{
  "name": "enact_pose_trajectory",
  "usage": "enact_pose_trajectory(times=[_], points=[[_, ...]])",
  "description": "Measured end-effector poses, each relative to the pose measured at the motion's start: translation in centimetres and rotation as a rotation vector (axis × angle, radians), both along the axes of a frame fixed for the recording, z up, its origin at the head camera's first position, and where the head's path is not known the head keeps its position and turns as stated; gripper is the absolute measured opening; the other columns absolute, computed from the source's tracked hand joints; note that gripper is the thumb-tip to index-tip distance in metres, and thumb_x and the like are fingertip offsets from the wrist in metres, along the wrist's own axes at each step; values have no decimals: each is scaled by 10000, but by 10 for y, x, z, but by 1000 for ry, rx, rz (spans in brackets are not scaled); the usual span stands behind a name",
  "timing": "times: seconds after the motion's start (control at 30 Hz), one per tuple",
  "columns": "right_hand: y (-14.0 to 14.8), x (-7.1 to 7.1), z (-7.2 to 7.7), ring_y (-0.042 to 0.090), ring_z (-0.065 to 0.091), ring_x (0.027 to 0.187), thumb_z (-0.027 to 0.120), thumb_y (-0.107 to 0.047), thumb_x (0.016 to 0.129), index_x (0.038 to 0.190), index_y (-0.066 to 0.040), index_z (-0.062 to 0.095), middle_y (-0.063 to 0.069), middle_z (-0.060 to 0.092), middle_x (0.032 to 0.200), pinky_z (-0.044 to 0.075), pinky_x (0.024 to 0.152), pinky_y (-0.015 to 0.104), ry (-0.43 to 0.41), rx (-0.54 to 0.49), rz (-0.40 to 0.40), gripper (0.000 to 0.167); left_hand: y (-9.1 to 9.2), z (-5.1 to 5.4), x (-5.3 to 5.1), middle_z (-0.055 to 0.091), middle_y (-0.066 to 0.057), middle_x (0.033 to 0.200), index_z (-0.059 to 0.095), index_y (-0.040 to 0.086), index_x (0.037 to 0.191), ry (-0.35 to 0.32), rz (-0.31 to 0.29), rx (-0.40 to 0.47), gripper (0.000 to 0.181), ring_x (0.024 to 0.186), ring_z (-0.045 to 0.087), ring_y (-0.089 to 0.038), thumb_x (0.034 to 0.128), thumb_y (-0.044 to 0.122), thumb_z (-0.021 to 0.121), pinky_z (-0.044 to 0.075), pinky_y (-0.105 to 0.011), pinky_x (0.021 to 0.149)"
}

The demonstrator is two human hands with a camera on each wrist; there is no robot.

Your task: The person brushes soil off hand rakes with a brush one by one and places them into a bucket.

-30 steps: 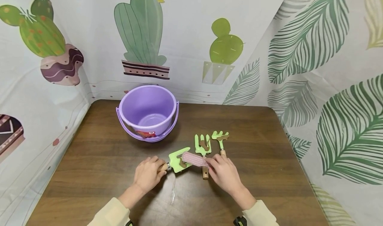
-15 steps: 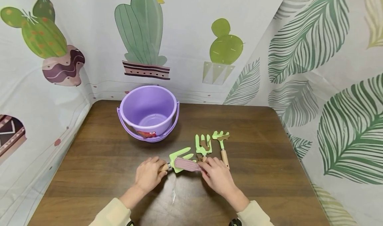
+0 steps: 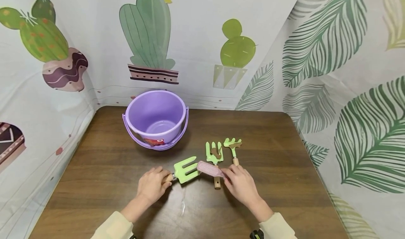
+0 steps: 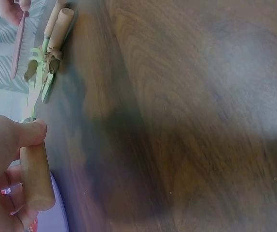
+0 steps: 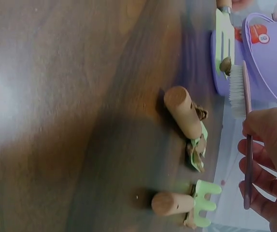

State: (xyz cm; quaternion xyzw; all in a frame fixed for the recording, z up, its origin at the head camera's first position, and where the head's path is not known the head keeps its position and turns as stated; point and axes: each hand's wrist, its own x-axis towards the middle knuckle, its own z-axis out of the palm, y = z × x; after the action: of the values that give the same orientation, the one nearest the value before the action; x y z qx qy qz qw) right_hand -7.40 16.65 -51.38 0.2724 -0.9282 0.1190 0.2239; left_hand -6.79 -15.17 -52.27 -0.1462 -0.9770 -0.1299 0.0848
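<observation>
My left hand [image 3: 152, 186] grips the wooden handle of a light-green hand fork [image 3: 181, 173], its tines pointing right. Between the fingers of my right hand [image 3: 242, 184] is the handle of a pink brush [image 3: 209, 169], bristles down, at the fork's tine tips. White bristles show in the right wrist view, close to a brown clump [image 5: 226, 65] at the tines. Just behind the brush lies a second green fork [image 3: 209, 157] with brown stuff on it. A small green rake [image 3: 234, 151], also bearing a brown piece, lies right of that fork, its handle partly hidden by my right hand.
A purple bucket [image 3: 155, 105] stands at the back left of the wooden table [image 3: 269, 144], its handle lowered to the front. Behind it hangs a cloth [image 3: 196, 49] printed with cacti and leaves. A shiny, clear strip [image 3: 183, 203] marks the tabletop in front.
The brush went left over the held fork, then back right to its tips. The fork shifted slightly left, and the brown clump no longer shows on its blade in the head view.
</observation>
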Motion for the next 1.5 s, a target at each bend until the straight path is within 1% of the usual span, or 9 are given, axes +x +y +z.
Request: enact_pose_trajectory(times=[0.17, 0.27, 0.37, 0.53, 0.77, 0.97, 1.1, 1.33, 1.5], points=[[7, -1, 2, 133, 492, 684, 719, -151, 708, 937, -151, 691, -42, 580, 814, 423, 571, 284, -9, 12, -25, 231, -3, 1, 0, 569, 47, 810, 682, 220, 929, -4, 3, 3, 305, 764, 591, -248, 661, 313, 793, 499, -395, 684], [8, -2, 2, 135, 488, 674, 726, -148, 700, 928, -148, 691, -39, 581, 808, 419, 564, 284, 1, 9, -25, 231, -4, 1, 0, 579, 40, 827, 680, 218, 933, 1, 2, 2, 305, 800, 609, -267, 665, 316, 788, 500, -401, 722], [8, -2, 1, 138, 492, 678, 720, -147, 702, 928, -143, 691, -37, 579, 807, 421, 566, 287, 3, 5, -21, 228, -4, 1, -1, 577, 34, 821, 680, 210, 928, 13, -5, 9, 305, 808, 616, -274, 661, 308, 790, 498, -401, 732], [9, -2, 1, 143, 508, 690, 714, -149, 706, 931, -138, 689, -33, 585, 811, 434, 578, 291, 4, 11, -23, 227, -5, 2, -1, 572, 36, 809, 681, 205, 922, 24, -14, 14, 305, 776, 607, -258, 656, 300, 794, 498, -389, 708], [10, -2, 2, 160, 526, 697, 729, -128, 685, 925, -112, 682, -13, 599, 811, 449, 591, 306, 8, -5, -26, 245, -5, 2, 1, 572, 37, 810, 680, 211, 924, 16, -4, 14, 308, 770, 601, -262, 654, 303, 798, 499, -393, 698], [2, -3, 6, 150, 525, 706, 718, -135, 703, 928, -118, 686, -24, 595, 807, 454, 601, 294, 5, -21, -15, 229, -3, 1, 2, 566, 54, 807, 681, 221, 933, -1, -1, 7, 308, 745, 583, -237, 664, 323, 791, 500, -390, 663], [-6, -4, 7, 151, 544, 723, 726, -134, 700, 936, -128, 686, -37, 592, 797, 465, 623, 293, 14, -30, 9, 240, -1, 0, 2, 567, 52, 811, 682, 215, 944, -3, -4, 2, 319, 731, 570, -217, 667, 332, 788, 500, -383, 654], [-21, -1, 5, 143, 536, 709, 722, -176, 707, 979, -144, 682, -47, 589, 812, 454, 657, 296, 18, -3, 57, 277, 2, 0, 0, 567, 42, 811, 677, 202, 949, 8, -30, 14, 335, 753, 603, -223, 663, 339, 787, 508, -391, 713], [-25, 1, 3, 157, 528, 709, 714, -182, 712, 973, -152, 682, -49, 595, 825, 446, 678, 306, 13, 16, 51, 265, 2, 2, 1, 558, 56, 802, 675, 212, 942, 23, -41, 24, 323, 758, 609, -206, 666, 338, 786, 504, -382, 734]])
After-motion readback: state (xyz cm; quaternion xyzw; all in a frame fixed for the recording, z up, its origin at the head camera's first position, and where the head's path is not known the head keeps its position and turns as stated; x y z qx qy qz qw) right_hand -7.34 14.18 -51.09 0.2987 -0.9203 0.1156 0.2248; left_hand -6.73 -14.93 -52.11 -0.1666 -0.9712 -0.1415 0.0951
